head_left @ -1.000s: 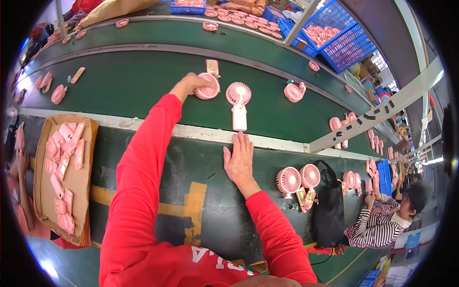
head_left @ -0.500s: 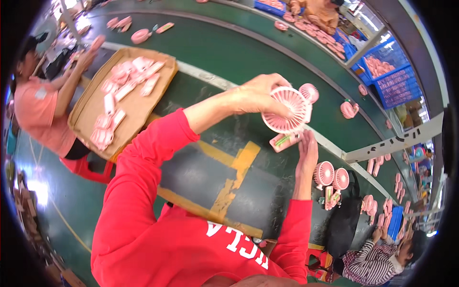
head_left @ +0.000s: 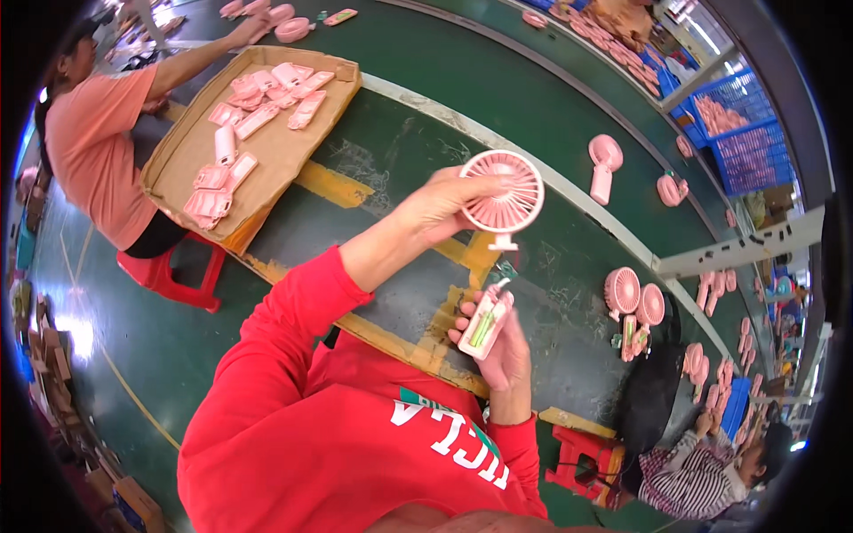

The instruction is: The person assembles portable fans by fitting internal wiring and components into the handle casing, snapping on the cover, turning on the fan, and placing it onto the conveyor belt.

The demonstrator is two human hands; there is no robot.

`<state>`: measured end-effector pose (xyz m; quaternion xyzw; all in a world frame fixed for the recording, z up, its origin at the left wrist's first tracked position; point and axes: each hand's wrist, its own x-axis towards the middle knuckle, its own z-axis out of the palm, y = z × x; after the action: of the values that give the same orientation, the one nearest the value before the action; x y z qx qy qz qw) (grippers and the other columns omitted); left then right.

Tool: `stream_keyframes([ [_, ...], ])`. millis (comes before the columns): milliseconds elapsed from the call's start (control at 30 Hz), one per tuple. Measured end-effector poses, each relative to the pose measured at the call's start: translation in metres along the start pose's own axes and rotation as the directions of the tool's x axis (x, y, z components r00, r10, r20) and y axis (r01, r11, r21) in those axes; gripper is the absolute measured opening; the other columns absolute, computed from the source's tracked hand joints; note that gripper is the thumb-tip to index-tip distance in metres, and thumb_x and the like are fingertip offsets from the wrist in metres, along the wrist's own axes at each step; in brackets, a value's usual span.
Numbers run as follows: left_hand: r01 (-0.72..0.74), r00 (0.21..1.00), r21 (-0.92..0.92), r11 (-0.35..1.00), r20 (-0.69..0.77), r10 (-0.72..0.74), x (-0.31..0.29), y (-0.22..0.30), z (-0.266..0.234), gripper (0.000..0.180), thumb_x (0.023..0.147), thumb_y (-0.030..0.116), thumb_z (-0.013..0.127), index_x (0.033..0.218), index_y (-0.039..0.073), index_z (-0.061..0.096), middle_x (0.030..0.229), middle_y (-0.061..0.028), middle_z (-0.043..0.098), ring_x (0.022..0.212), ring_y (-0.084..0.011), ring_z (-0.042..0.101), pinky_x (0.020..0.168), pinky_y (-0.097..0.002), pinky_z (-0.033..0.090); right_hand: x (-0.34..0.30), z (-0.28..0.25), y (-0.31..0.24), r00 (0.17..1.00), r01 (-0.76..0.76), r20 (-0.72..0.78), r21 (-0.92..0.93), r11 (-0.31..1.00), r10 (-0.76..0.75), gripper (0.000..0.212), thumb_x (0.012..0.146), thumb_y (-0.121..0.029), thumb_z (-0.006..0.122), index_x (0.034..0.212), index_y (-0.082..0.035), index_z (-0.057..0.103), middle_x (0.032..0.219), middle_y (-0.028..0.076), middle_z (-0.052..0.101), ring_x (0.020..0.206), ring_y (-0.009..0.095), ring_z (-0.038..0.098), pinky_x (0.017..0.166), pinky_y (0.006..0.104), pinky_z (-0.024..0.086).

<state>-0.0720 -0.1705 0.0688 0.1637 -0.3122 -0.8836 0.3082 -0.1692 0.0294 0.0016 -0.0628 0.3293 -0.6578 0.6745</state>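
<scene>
My left hand [head_left: 426, 216] grips a round pink fan head [head_left: 524, 209] by its grille, its thumb across the front. Below it, my right hand [head_left: 509, 360] holds an opened pink fan handle [head_left: 491, 311], with a green strip showing inside. A small green circuit board [head_left: 506, 270] sticks out at the handle's upper end, just under the fan head's short neck. Whether wires link the two parts, I cannot make out. Both are held above the dark worktable [head_left: 391, 306].
To the left, a cardboard tray [head_left: 169, 169] holds several pink casing parts beside a seated co-worker [head_left: 98, 160]. Two fans [head_left: 622, 291] stand on the right, near a black bag [head_left: 647, 386]. Across the green conveyor [head_left: 471, 98] lie a whole fan [head_left: 604, 164] and loose parts.
Both hands have come nearer to me, and the right has turned so the open handle faces up. The view has shifted. The co-worker on the left now reaches toward pink parts on the conveyor.
</scene>
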Motion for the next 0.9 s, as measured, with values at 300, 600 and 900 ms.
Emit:
stream_keyframes([
  [300,-0.053,0.999,0.187,0.981,0.001,0.054,-0.053,-0.002,0.002,0.039,0.081,0.009,0.066,0.115,-0.003,0.052,0.106,-0.0106,0.062,0.094,-0.0154,0.062,0.084,-0.0283,0.05,0.006,0.0,-0.013,0.976,-0.171,-0.191,-0.361,0.917,0.107,0.037,0.092,-0.04,0.051,0.099,-0.003,0.056,0.07,0.006,0.06,0.049,0.012,0.055,0.042,0.0232,0.045],
  [600,-0.088,0.981,0.512,0.854,-0.102,0.162,-0.059,-0.034,0.011,0.046,0.079,0.014,0.07,0.116,-0.004,0.05,0.102,-0.0096,0.061,0.09,-0.0116,0.059,0.081,-0.0263,0.049,-0.007,0.026,-0.012,0.97,-0.218,-0.208,-0.54,0.813,0.123,0.027,0.085,-0.023,0.065,0.103,-0.004,0.059,0.073,0.003,0.061,0.056,0.008,0.058,0.047,0.0186,0.044],
  [900,-0.041,0.979,0.471,0.881,-0.156,0.129,-0.056,-0.054,0.003,0.046,0.079,0.016,0.071,0.114,-0.006,0.05,0.102,-0.011,0.062,0.089,-0.0118,0.06,0.078,-0.0266,0.05,-0.012,0.021,0.004,0.99,0.123,-0.002,-0.478,0.87,-0.141,0.028,0.087,-0.014,0.061,0.111,-0.001,0.053,0.078,0.01,0.064,0.067,0.016,0.064,0.06,0.0264,0.052],
])
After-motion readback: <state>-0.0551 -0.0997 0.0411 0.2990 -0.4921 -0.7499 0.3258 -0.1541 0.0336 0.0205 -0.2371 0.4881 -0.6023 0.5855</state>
